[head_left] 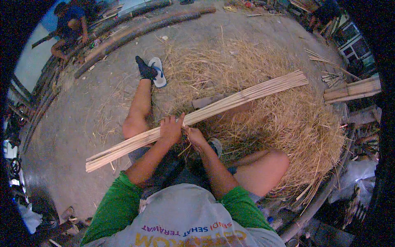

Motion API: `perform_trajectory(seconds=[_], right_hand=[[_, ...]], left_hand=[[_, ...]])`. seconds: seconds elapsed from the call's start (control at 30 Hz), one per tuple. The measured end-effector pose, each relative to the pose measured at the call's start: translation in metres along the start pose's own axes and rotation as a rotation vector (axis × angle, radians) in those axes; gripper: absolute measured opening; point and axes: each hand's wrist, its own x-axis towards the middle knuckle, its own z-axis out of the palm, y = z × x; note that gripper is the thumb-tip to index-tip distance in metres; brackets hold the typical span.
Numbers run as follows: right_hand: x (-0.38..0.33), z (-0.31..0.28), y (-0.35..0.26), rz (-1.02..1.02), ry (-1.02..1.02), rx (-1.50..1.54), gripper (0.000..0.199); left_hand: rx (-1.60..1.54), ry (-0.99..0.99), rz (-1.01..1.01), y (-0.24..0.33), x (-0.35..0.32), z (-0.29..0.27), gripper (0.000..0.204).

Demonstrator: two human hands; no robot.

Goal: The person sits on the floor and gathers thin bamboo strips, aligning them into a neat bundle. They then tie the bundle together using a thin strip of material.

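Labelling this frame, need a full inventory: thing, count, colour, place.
bamboo strip bundle: one, pale tan, diagonal across the lap
shavings pile: one, straw yellow, centre right
sandal: one, light blue, by the outstretched foot
bamboo poles: several, dark, upper left
cut slats: small stack, tan, right edge
other person: one, crouching, top left
left hand: grips the bundle
right hand: under the bundle's edge, grip unclear

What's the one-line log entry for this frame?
left hand grips bamboo strip bundle | right hand under bundle | shavings pile beneath
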Motion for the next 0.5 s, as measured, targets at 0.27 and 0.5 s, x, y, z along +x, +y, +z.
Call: perform_trajectory(seconds=[0.27,0.5], right_hand=[[-0.011,-0.007,-0.021,0.072,-0.061,-0.006,0.047],[-0.022,-0.034,-0.018,0.036,-0.346,-0.257,0.037]], left_hand=[[-0.35,0.109,0.179,-0.007,-0.018,0.014,0.052],[-0.124,0.076,0.22,-0.005,-0.012,0.023,0.051]])
